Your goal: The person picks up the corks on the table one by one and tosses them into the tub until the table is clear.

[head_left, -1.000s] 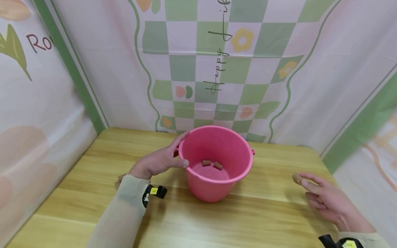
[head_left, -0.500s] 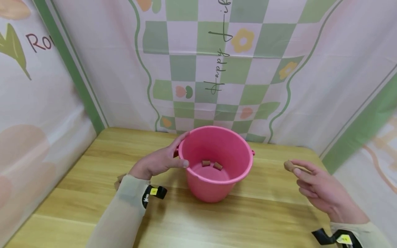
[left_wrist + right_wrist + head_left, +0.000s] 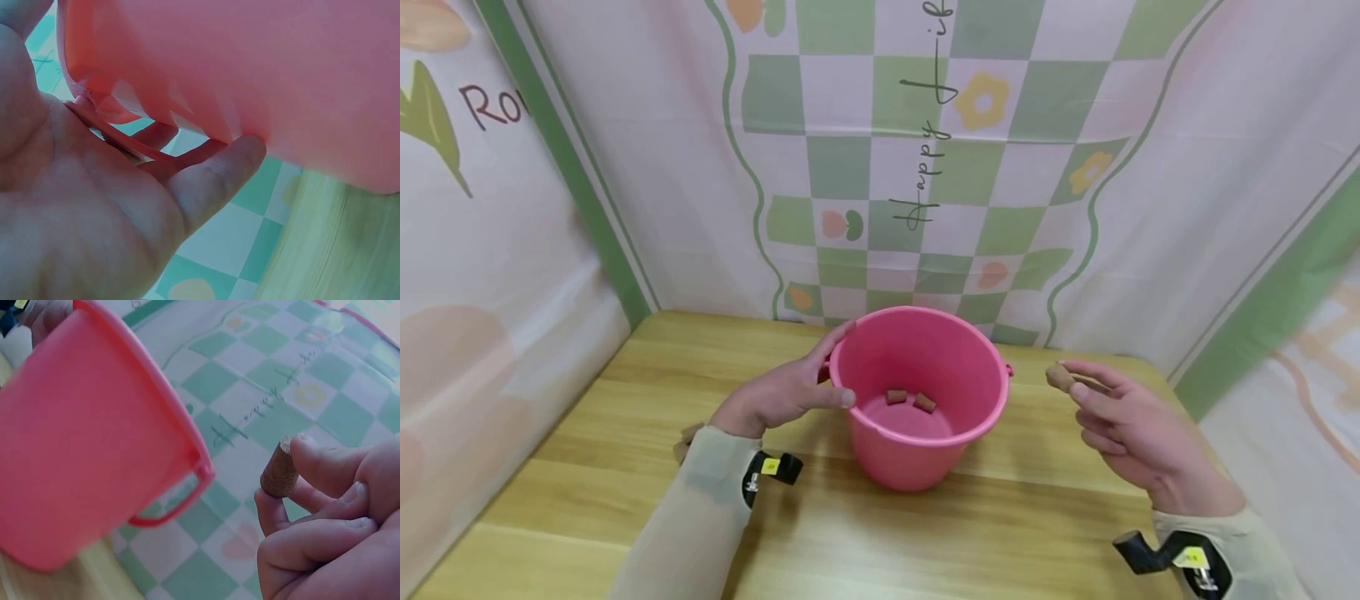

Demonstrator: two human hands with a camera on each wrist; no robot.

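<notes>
A pink bucket stands upright on the table. My left hand grips its left side, thumb over the rim and fingers along the outer wall. In the left wrist view, the bucket's handle crosses in front of the left hand's fingers. Out to the right of the bucket, my right hand is raised and pinches a cork between thumb and fingertips. Two more corks, one on the left and one on the right, lie on the bucket's floor.
Partly hidden behind the left sleeve, brown pieces lie on the wooden table. A printed cloth hangs right behind the table's back edge, with more cloth at both sides.
My right hand has moved up and left toward the bucket, carrying the cork. The left hand keeps its grip and the bucket stays in place.
</notes>
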